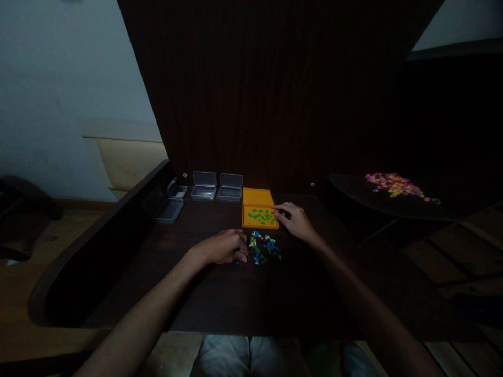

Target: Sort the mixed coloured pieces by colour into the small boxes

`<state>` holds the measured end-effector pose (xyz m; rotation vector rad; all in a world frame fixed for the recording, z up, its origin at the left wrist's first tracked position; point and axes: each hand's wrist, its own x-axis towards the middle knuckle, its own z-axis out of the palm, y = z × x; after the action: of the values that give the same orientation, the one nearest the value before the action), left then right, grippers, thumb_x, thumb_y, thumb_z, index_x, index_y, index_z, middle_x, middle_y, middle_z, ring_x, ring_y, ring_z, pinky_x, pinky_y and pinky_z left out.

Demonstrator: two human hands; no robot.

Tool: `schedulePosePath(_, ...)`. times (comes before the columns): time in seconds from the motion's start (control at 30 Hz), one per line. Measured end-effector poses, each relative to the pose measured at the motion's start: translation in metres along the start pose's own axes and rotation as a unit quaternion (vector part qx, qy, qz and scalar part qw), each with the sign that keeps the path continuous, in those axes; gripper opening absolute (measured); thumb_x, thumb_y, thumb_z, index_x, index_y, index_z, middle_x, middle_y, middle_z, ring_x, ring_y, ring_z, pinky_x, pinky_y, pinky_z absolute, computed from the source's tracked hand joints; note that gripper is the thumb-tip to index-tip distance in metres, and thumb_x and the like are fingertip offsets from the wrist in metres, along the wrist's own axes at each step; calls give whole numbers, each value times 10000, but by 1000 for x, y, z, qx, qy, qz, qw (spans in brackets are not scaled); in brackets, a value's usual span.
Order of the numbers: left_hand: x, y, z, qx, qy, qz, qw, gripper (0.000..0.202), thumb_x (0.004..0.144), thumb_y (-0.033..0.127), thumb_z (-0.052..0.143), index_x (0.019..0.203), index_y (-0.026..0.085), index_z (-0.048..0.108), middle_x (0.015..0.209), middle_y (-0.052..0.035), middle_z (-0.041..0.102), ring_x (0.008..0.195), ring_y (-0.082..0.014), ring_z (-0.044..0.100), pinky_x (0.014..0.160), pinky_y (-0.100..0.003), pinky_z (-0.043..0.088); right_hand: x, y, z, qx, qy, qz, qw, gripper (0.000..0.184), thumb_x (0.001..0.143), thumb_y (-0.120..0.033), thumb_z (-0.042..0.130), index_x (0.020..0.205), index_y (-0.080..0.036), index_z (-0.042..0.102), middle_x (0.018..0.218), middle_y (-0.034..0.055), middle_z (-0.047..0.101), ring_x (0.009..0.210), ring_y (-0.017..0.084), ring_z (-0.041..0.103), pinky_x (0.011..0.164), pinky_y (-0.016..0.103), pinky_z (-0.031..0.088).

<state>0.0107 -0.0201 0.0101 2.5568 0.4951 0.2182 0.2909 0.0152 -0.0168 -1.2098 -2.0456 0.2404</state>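
A pile of small plastic pieces [271, 248], blue, green, yellow and white, lies on the dark wooden table. My left hand [230, 246] rests at the pile's left edge with fingers curled downward; whatever they hold is hidden. Just behind the pile sits an orange box [257, 197] with its lid folded back. Several green pieces [260, 215] are scattered in its front tray. Over the tray's right edge is my right hand [294, 219], thumb and fingers brought close together. Any piece between those fingertips is too small to make out.
Two clear plastic cases [203, 193] [230, 194] stand with raised lids left of the orange box. More clear cases [170, 209] lie by the raised left side panel [102, 246]. Colourful small pieces [396, 185] form a heap on a dark surface at right. A tall dark panel [275, 94] rises behind.
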Motion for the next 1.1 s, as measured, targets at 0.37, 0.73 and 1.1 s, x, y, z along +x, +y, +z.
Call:
schedulePosePath(0.37,0,3,1,13,11,-30,999,55,843,195,701,815,186,746,802,-29,665,801,-149,616,758,-235,435,-35,-4,10,48,92,11,995,186,887,-226,550,874,-203,734,828,71,686,782,218,619,669,343,506)
schedulePosePath(0.73,0,-3,2,22,11,12,1000,159,866,272,682,745,178,726,751,-44,666,787,-157,606,752,-240,425,-38,-16,22,40,135,-24,990,193,868,-188,542,808,-217,724,765,59,674,755,217,610,717,371,513)
schedulePosePath(1.1,1,6,0,69,7,-4,998,91,856,204,689,781,183,734,780,-37,680,798,-164,617,774,-255,433,-40,-16,25,8,121,-60,991,215,866,-143,519,828,-205,722,764,71,642,766,221,581,714,370,504)
